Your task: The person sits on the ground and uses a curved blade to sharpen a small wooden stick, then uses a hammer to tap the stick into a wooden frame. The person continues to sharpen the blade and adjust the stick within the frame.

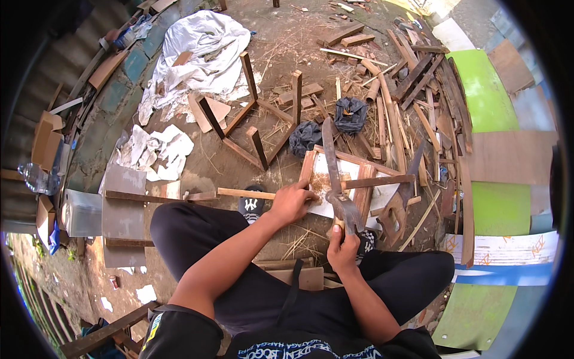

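Observation:
My left hand (291,203) bends its fingers over the left side of a small wooden frame (308,164), and its fingertips reach the white panel inside. Sawdust (321,180) is scattered on that panel. A pale wooden strip (245,193) runs up to my left wrist. My right hand (343,248) is closed round a short pale wooden handle. Above it is a dark metal head (348,210) like a hammer's. A long, dark, worn blade (330,149) stretches across the frame; whether it joins the held tool, I cannot tell. A dark wooden bar (379,181) crosses the frame's right side.
Beyond stands an upturned wooden stool frame (242,157) with legs up. A handsaw (399,209) leans at the right, near a heap of scrap wood (412,90). Black plastic bags (350,115) lie behind the frame, white cloth (197,51) at far left. Green panels (487,90) line the right.

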Demonstrator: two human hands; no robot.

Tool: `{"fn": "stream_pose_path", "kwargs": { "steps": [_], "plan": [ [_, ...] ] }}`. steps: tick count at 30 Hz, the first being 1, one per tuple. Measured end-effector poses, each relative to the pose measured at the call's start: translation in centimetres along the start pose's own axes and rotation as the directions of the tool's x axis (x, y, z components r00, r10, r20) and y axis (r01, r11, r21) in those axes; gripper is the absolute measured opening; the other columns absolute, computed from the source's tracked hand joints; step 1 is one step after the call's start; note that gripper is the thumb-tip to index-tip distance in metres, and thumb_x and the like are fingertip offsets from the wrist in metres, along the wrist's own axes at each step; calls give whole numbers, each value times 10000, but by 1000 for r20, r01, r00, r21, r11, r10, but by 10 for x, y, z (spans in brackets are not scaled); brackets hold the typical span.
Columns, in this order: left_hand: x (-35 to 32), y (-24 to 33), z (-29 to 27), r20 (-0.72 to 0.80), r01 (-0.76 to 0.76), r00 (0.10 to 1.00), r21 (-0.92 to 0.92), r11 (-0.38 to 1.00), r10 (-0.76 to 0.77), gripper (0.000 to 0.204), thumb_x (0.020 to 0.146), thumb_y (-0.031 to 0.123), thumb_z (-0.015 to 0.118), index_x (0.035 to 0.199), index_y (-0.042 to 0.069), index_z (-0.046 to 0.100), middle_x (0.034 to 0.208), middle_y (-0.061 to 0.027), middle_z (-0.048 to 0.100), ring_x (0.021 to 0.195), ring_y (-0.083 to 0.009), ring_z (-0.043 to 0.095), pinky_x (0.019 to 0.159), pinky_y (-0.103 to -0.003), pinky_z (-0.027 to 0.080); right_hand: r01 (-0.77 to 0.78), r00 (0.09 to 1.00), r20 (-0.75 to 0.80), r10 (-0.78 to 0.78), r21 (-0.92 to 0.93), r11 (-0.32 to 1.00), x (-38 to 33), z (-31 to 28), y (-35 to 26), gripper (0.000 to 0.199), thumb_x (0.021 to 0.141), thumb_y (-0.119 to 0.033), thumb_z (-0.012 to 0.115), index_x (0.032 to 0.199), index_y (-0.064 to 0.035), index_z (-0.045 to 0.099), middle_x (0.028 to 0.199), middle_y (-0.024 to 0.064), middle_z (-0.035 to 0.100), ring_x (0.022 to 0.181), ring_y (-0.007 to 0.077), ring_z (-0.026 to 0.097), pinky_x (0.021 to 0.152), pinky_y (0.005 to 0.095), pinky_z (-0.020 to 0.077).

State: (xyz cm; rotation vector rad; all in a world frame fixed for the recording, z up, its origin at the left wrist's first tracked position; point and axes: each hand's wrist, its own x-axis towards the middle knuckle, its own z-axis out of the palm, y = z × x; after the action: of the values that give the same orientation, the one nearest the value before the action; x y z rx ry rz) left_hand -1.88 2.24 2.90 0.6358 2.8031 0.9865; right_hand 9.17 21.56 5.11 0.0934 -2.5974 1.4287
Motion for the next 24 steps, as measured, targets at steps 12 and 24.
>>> {"fn": "stream_pose_path", "kwargs": {
  "steps": [12, 24],
  "plan": [
    [1, 0, -3, 29, 37, 999, -1, 999, -37, 186, 881, 208, 775, 1056, 190, 838, 1042, -66, 676, 958, -311, 707, 840, -454, 567, 1, 998, 70, 3, -68, 998, 7, 1, 6, 323, 1023, -46, 608, 1315, 89, 588, 743, 184, 645, 636, 387, 646, 605, 461, 504],
    [-2, 2, -2, 58, 75, 996, -8, 997, -74, 194, 880, 193, 778, 1064, 190, 838, 1046, -77, 676, 956, -317, 710, 834, -454, 568, -74, 997, 13, 75, -57, 996, 1, 2, 4, 387, 1026, -84, 638, 1320, 157, 570, 840, 244, 680, 722, 409, 688, 672, 458, 534]
  ]
}}
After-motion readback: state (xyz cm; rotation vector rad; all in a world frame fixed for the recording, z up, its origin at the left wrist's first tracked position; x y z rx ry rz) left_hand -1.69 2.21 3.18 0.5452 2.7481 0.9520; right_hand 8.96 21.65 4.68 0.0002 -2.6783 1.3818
